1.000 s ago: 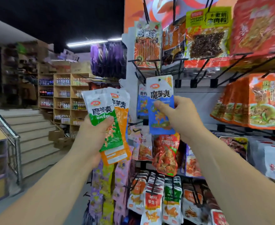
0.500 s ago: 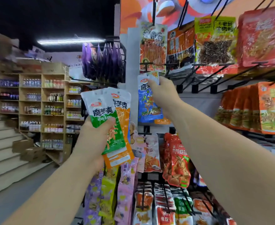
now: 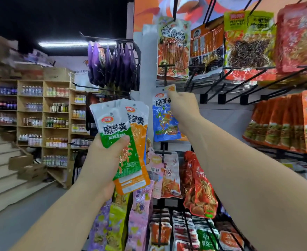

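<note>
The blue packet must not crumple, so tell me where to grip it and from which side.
I'd pinch the blue packet at its flat sealed top strip, beside the hang hole, coming from the front right, as the right hand does. It sits upright and face-out, its left side crowded by the packets in the left hand.

A second ago your right hand [image 3: 184,105] held the blue packet [image 3: 164,124] by its middle, thumb across the front, a little away from the rack. Now the hand has gone up and toward the white panel [image 3: 147,69], and your fingers pinch only the top right corner of the packet, which lies flat against the panel, close under the row of big bags [image 3: 173,51]; the top of an orange packet [image 3: 170,87] now shows just above your fingertips. Your head has also turned to the right, so the stairs [image 3: 2,160] have slid to the left edge of the view.
</note>
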A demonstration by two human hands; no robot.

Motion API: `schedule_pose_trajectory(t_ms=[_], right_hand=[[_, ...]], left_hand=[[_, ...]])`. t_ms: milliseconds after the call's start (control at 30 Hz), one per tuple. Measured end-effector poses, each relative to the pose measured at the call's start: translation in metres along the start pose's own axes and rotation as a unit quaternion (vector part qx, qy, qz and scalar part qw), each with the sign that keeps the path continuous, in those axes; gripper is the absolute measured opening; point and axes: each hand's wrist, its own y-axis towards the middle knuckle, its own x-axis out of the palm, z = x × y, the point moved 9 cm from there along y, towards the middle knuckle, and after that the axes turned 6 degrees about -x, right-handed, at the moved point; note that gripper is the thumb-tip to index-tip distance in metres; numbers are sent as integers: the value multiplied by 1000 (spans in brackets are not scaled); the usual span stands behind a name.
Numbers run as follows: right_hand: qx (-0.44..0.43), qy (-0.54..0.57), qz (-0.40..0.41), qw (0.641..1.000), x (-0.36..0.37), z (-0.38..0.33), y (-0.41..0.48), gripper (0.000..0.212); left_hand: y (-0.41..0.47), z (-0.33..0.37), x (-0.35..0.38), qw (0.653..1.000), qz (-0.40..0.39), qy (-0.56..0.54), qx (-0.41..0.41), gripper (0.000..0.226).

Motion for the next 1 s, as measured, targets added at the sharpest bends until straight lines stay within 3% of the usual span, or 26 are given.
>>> schedule_pose_trajectory(t_ms=[233,767,1000], right_hand=[[-115,35,9,993,-7,-18,-9,60],[-49,-22,58,997,-12,-32,1,53],[-71,-15,44,996,-15,-33,7,67]], left_hand=[[3,1,2,1000,7,0,2,27],[3,4,4,1000,2,6,0,25],[5,2,0,1000,2,5,1,23]])
